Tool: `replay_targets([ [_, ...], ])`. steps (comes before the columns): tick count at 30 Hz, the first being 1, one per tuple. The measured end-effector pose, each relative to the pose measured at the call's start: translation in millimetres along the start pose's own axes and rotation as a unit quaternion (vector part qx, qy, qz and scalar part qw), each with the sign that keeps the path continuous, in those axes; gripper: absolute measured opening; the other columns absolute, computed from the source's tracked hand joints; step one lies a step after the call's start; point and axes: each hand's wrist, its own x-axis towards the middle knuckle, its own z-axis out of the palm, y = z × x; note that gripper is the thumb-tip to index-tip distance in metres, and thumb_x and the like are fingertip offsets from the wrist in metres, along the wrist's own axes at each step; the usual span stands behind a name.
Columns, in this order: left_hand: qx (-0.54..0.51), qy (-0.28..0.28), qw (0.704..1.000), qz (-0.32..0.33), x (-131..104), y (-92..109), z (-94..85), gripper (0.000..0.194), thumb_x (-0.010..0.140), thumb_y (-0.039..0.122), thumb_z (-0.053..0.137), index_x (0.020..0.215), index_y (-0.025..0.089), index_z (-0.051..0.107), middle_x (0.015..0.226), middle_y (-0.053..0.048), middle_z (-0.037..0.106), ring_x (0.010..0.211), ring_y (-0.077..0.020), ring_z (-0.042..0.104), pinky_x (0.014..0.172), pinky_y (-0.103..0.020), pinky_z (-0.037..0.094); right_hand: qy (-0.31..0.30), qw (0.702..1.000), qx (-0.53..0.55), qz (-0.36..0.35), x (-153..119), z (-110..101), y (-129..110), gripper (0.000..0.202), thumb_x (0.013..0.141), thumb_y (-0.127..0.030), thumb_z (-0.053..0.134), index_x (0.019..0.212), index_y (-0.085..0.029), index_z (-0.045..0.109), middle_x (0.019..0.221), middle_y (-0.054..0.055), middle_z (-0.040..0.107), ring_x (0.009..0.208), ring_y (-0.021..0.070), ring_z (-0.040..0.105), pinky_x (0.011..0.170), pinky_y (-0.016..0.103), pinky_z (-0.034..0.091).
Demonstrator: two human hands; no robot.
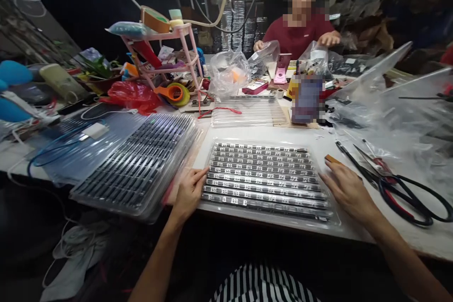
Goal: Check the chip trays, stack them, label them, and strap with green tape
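Note:
A clear plastic tray (pixel 226 207) lies flat at the table's front edge, filled with rows of dark strips with light markings. My left hand (pixel 189 193) grips the tray's left edge, thumb and fingers drawn together. On the other side, my right hand (pixel 348 191) rests with fingers apart, its thumb by the tray's right edge. Its fingertips lie over a brown flat piece (pixel 332 159), partly hidden by the hand. To the left stands a stack of similar clear trays (pixel 141 207) with dark strips in the top one.
Large black-handled scissors (pixel 406 198) and a dark pen-like tool (pixel 348 153) lie to the right. Clear plastic bags (pixel 396 118) spread behind them. A pink rack (pixel 184 52) and an empty-looking clear tray (pixel 244 111) stand farther back. Across the table sits a person (pixel 300 33).

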Motion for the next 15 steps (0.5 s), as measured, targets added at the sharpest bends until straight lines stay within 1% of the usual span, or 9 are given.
replay_targets([
  [1,0.005,0.009,1.0,-0.003,1,1,2.3,0.035,0.087,0.033,0.046,0.112,0.018,0.065,0.099,-0.007,0.062,0.098,-0.0199,0.058,0.09,-0.035,0.044,-0.005,0.999,0.033,0.029,-10,2,5,0.048,0.089,-0.05,0.038,0.116,-0.014,0.056,0.114,0.016,0.059,0.11,0.0332,0.051,0.093,0.051,0.041],
  [3,0.01,0.019,1.0,-0.006,4,2,6.8,0.035,0.088,0.031,0.045,0.113,0.018,0.065,0.098,-0.008,0.062,0.096,-0.0196,0.058,0.089,-0.035,0.044,0.0,0.993,0.081,0.084,-21,7,4,0.05,0.085,-0.054,0.041,0.112,-0.015,0.058,0.116,0.016,0.059,0.112,0.0334,0.051,0.099,0.052,0.038],
  [5,0.009,0.017,1.0,-0.005,4,3,9.6,0.036,0.088,0.031,0.044,0.115,0.018,0.064,0.099,-0.008,0.061,0.097,-0.0193,0.057,0.09,-0.035,0.044,0.009,0.981,0.13,0.141,-22,9,-4,0.052,0.081,-0.055,0.044,0.111,-0.015,0.059,0.12,0.016,0.057,0.116,0.0336,0.049,0.102,0.053,0.036],
  [7,0.007,0.01,1.0,-0.002,2,5,10.2,0.037,0.089,0.033,0.044,0.118,0.018,0.062,0.102,-0.008,0.059,0.099,-0.0192,0.056,0.092,-0.035,0.043,0.016,0.96,0.201,0.195,-19,7,-15,0.052,0.078,-0.054,0.049,0.113,-0.016,0.059,0.126,0.015,0.055,0.12,0.0326,0.047,0.104,0.052,0.034],
  [9,0.01,0.006,1.0,-0.001,-1,6,9.9,0.038,0.088,0.036,0.047,0.119,0.019,0.062,0.103,-0.008,0.057,0.102,-0.02,0.054,0.095,-0.037,0.041,0.026,0.928,0.292,0.231,-15,0,-23,0.052,0.075,-0.051,0.057,0.116,-0.02,0.058,0.13,0.01,0.053,0.123,0.0308,0.045,0.108,0.05,0.031],
  [11,0.013,0.005,1.0,-0.003,-3,8,9.4,0.04,0.086,0.04,0.052,0.119,0.02,0.062,0.104,-0.008,0.056,0.104,-0.0213,0.053,0.098,-0.039,0.039,0.049,0.891,0.375,0.251,-12,-10,-28,0.052,0.072,-0.048,0.065,0.118,-0.024,0.058,0.131,0.007,0.053,0.124,0.0299,0.045,0.11,0.049,0.029],
  [13,0.011,0.006,1.0,-0.01,-3,9,8.5,0.041,0.082,0.043,0.056,0.116,0.022,0.064,0.105,-0.008,0.055,0.106,-0.0222,0.052,0.099,-0.04,0.038,0.048,0.85,0.453,0.264,-9,-20,-34,0.055,0.072,-0.047,0.067,0.122,-0.028,0.055,0.123,0.007,0.058,0.117,0.0307,0.051,0.106,0.052,0.035],
  [15,0.002,0.015,1.0,-0.021,-1,11,6.4,0.043,0.08,0.047,0.057,0.114,0.022,0.065,0.113,-0.009,0.054,0.11,-0.0227,0.05,0.099,-0.039,0.038,0.017,0.813,0.522,0.258,-5,-28,-41,0.057,0.076,-0.047,0.064,0.128,-0.031,0.049,0.111,0.008,0.064,0.102,0.031,0.061,0.094,0.055,0.046],
])
